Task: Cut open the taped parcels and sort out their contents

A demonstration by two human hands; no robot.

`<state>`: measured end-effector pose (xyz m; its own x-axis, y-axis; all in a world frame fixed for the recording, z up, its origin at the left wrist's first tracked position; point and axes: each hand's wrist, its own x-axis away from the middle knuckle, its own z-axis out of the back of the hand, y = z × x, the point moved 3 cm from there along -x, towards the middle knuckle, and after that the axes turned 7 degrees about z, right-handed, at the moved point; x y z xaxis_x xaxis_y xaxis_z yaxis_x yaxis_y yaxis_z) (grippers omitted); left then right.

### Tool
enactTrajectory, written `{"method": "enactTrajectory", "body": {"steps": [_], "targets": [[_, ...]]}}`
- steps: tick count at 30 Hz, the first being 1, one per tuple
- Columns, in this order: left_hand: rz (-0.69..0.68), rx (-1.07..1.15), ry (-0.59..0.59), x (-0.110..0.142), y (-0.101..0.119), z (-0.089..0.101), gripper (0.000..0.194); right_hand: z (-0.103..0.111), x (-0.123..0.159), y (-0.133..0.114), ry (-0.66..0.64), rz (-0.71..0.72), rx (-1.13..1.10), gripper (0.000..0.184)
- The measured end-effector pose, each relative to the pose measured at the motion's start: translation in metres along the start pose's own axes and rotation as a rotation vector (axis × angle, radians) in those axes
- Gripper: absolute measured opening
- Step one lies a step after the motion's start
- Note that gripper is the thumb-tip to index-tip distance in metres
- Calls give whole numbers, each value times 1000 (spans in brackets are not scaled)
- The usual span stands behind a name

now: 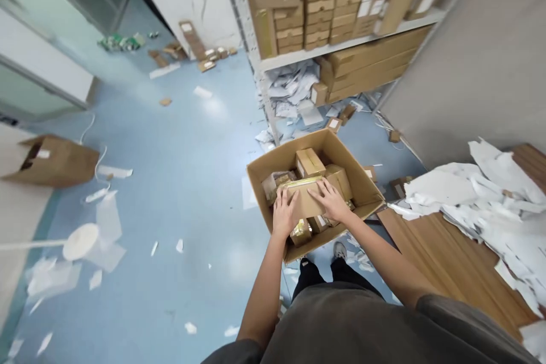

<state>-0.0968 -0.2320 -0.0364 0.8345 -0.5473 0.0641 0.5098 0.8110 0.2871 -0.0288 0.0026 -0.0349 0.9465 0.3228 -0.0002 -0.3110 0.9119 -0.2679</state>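
Note:
My left hand (285, 213) and my right hand (330, 199) both lie on a flat cardboard box (303, 200), fingers spread over its top. That box sits inside a large open brown carton (354, 176), among smaller cardboard boxes (310, 162) and a gold-wrapped package (301, 233). The hands and the flat box hide part of the carton's contents.
A white shelf unit stacked with cardboard boxes (324, 11) stands ahead, with loose paper (290, 91) beneath it. To the right, white paper scraps (482, 193) cover a wooden board (447, 256). Paper scraps and a brown carton (53, 162) lie on the blue floor (179, 170).

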Motion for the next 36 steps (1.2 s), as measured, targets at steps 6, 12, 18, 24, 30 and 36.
{"method": "enactTrajectory", "body": {"steps": [6,12,18,24,30,36], "targets": [[-276,-54,-29,-5,104,22,118,46,116,13,162,-202,29,123],[-620,-76,-129,-8,279,-20,120,65,301,48,253,-538,58,123],[-982,-113,-307,34,480,-97,122,47,512,53,319,-941,-27,113],[-1147,-207,-512,93,611,-180,113,-16,639,37,399,-1309,-167,115],[-1066,-459,-808,129,634,-259,108,-81,652,41,406,-1684,-341,118],[-1052,-428,-825,129,622,-279,112,-88,633,45,334,-1840,-401,119]]}}
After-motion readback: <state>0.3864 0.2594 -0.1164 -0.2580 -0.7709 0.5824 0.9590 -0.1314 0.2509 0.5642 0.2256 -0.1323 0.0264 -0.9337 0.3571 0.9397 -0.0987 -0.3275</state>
